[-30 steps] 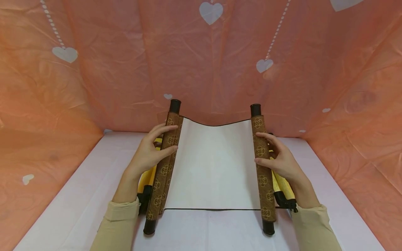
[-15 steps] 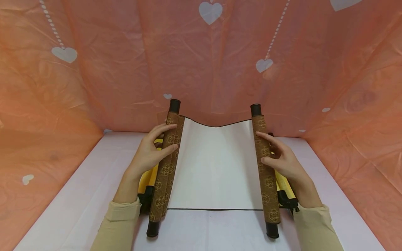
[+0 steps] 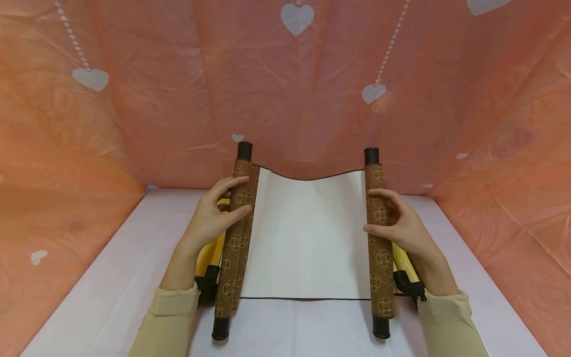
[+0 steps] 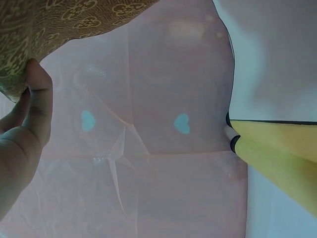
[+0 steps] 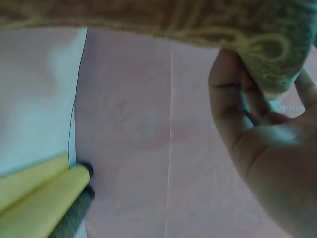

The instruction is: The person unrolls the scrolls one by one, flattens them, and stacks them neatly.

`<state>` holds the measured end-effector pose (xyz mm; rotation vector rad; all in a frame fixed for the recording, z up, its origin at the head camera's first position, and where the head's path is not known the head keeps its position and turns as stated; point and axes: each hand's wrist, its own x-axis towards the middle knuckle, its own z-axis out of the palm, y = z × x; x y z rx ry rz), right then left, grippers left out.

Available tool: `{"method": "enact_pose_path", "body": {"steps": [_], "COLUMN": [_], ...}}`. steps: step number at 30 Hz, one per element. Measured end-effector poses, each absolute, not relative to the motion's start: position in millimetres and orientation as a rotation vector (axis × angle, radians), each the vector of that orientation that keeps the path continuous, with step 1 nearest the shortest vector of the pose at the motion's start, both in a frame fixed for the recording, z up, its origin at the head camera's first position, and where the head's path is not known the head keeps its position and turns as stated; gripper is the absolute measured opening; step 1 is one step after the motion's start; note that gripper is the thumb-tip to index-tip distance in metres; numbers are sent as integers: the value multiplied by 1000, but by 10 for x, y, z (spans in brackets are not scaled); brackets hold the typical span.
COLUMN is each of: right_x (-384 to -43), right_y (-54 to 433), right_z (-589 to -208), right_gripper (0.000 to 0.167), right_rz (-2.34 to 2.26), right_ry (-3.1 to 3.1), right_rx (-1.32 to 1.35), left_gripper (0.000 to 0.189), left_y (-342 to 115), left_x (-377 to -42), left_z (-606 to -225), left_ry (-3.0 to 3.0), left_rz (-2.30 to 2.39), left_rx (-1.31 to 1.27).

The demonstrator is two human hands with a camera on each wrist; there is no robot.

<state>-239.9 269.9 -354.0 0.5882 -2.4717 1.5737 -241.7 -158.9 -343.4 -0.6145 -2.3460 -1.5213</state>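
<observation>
A scroll with blank white paper (image 3: 308, 238) is spread between two rods wrapped in brown, gold-patterned cloth with black knobs. My left hand (image 3: 214, 215) grips the left brown roll (image 3: 236, 243), thumb and a finger lying over its top face. On the other side, my right hand (image 3: 403, 225) holds the right brown roll (image 3: 379, 255) in the same way. Both rolls are raised, and the paper's far edge sags between them. From below, the left wrist view shows fingers against the patterned cloth (image 4: 84, 22); the right wrist view shows fingers curled around the cloth (image 5: 270, 59).
Yellow rolls (image 3: 403, 260) (image 4: 277, 158) show on the outer sides, partly hidden beneath the brown ones. Black fittings (image 3: 207, 287) sit beside the sleeve cuffs. A pale cloth covers the table (image 3: 120, 258); orange sheeting with hearts (image 3: 294, 99) encloses its back and sides.
The right roll's top has shifted right; its near end swung out, then back. The left roll's near end has moved slightly right and its top slightly left. Both rolls stand straighter.
</observation>
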Motion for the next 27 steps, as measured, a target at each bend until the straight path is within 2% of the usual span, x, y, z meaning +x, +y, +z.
{"method": "enact_pose_path", "body": {"steps": [10, 19, 27], "right_x": [-2318, -2308, -2371], "right_y": [2814, 2997, 3111], "right_z": [-3494, -3456, -3408], "right_gripper": [77, 81, 75], "right_rz": [1483, 1288, 1239], "right_ry": [-2549, -2554, -2571], "right_rx": [452, 549, 595], "left_gripper": [62, 59, 56], "left_y": [-1644, -1690, -1793], "left_x": [-2366, -2333, -2296], "left_z": [-3436, -3399, -3377], "left_ry": [-2352, -2335, -2346], "left_rz": [-1504, -1392, -1297], "left_rx": [-543, -536, -522]}}
